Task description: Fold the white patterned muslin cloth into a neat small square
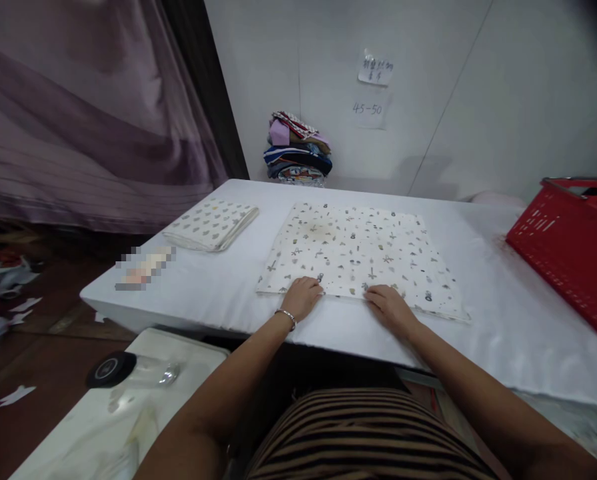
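Observation:
A white cloth (348, 253) with a small dark and tan print lies spread flat on the white-covered table (188, 293). My left hand (302, 299), with a bracelet at the wrist, is closed at the cloth's near edge, left of its middle. Farther right along the same edge, my right hand (389, 307) is closed on the fabric, its fingers bent over the border. The thumbs are mostly hidden. A faint tan stain shows near the cloth's far left part. To the left lies a folded white cloth (211, 225) with grey heart-like shapes.
A red plastic basket (573, 247) stands at the table's right end. Folded textiles (298, 150) are stacked behind the far edge, against the wall. Below left, a white surface (178, 353) holds a clear container with a black lid (111, 369). A blurred-out item lies near the table's left corner.

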A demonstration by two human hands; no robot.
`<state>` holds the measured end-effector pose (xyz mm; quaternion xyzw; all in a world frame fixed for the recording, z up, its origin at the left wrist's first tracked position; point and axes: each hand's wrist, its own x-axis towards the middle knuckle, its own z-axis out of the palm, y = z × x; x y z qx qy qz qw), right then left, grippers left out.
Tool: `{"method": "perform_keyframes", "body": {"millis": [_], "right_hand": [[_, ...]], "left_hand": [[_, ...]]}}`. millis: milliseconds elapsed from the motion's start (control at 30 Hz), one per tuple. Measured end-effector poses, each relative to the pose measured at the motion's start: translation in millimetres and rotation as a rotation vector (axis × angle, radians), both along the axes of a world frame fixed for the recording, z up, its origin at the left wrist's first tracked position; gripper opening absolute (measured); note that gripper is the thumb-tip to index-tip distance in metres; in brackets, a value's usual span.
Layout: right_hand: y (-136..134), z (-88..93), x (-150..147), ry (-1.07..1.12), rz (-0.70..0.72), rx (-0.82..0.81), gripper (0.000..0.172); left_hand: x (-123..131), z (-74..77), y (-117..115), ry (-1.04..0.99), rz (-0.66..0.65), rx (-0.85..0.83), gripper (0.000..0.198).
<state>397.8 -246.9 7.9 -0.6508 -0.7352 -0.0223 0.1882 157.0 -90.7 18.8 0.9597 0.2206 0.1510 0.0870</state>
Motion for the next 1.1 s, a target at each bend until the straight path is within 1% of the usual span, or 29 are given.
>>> {"method": "perform_keyframes", "body": {"millis": [167,300,467,633,767,900,1000,1100], "right_hand": [[10.6,-0.2,-8.1,-0.003,0.002,-0.033,0.029],[16.3,-0.7,-10.6,-0.03,0.009,-0.043,0.032],[21.4,3.0,-5.4,0.025,0.048,-0.083,0.032],[24.3,6.2,-1.9,0.103,0.069,-0.094,0.032],[23.1,3.8,-6.2,0.098,0.028,-0.055,0.032],[22.5,-0.6,-12.2,0.115,-0.018,-0.015,0.027],[23.8,-1.3,-14.9,0.127,-0.067,-0.024,0.02],[25.1,0.2,-16.4,0.123,-0.077,-0.033,0.017]], "left_hand": [[7.5,0.6,-1.2,0.04,-0.038,0.014,0.018],[10.7,-3.1,1.1,0.044,-0.076,0.011,0.02],[11.8,-8.8,4.3,-0.028,-0.05,-0.044,0.025],[13.3,-10.8,3.3,-0.074,-0.012,-0.077,0.027],[17.2,-12.0,-2.2,-0.134,0.03,-0.102,0.019],[22.6,-13.3,-12.1,-0.241,0.075,-0.129,0.015],[26.4,-13.9,-18.4,-0.261,0.059,-0.091,0.016],[29.9,-13.6,-21.8,-0.215,0.035,-0.025,0.015]]}}
